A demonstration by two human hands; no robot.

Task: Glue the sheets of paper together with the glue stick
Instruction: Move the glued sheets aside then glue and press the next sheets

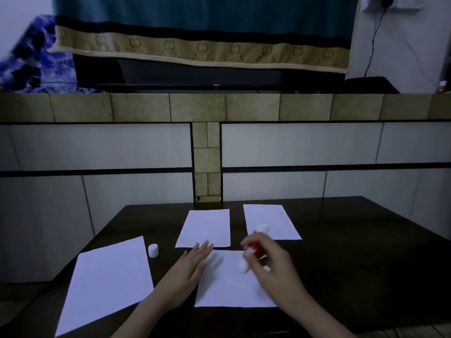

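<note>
- I am sitting at a dark table point(341, 240) that is carrying everything, pushed up close to a tiled wall point(97, 147).
- The large sheet point(107, 281) is lying to my left, tilted, apart from the others and not being touched.
- The near sheet point(229, 286) is lying right in front of me, and this is the one I am working on.
- Two far sheets are lying side by side beyond it: the middle sheet point(205, 228) and the right-hand sheet point(271, 218), neither overlapping anything.
- My left hand point(195, 262) is lying flat with the fingers spread and straight, pressing down the near sheet's left edge to steady it.
- My right hand point(271, 262) is curling its fingers around the glue stick point(253, 247), gripping the red barrel; the picture is blurred here, so I cannot tell whether the white tip is touching the paper.
- The glue stick is hanging over the upper right part of the near sheet, tilted, its white end pointing down.
- The white cap point(153, 250) is standing on the table between the large sheet and the middle sheet, so the stick is already open.
- I am judging the task as early: uncapping is done, gluing is under way at best, and no two sheets are joined; all four are lying separate, so the pressing together is left.
</note>
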